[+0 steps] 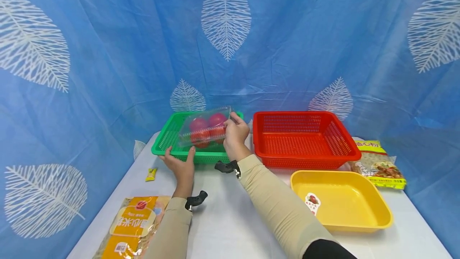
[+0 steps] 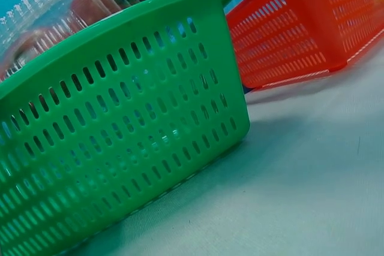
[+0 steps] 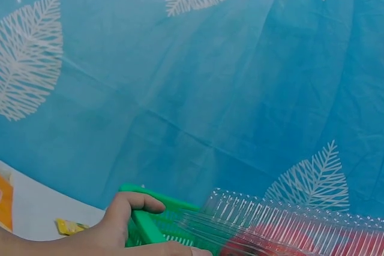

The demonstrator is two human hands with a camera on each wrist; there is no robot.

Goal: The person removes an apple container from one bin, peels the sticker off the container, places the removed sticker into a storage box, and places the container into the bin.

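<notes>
My right hand (image 1: pixel 236 136) grips the right end of a clear plastic box (image 1: pixel 185 134) with several round red fruits (image 1: pixel 217 120) inside; their exact kind is unclear. The box is tilted, its left end lower, over the green basket (image 1: pixel 212 157). At the basket's front left, my left hand (image 1: pixel 181 169) holds the rim, thumb and fingers spread along it. The right wrist view shows that left hand (image 3: pixel 114 226) with a finger bent over the green rim. In the left wrist view the box's ridged edge (image 2: pixel 36 4) shows above the basket wall (image 2: pixel 138 112).
Right of the green basket stands a red basket (image 1: pixel 305 162), with a yellow tray (image 1: pixel 345 199) before it. A noodle packet (image 1: pixel 381 165) lies far right. A small yellow sachet (image 1: pixel 151 174) and an orange food bag (image 1: pixel 133 227) lie left. A blue curtain (image 1: pixel 280 51) hangs behind.
</notes>
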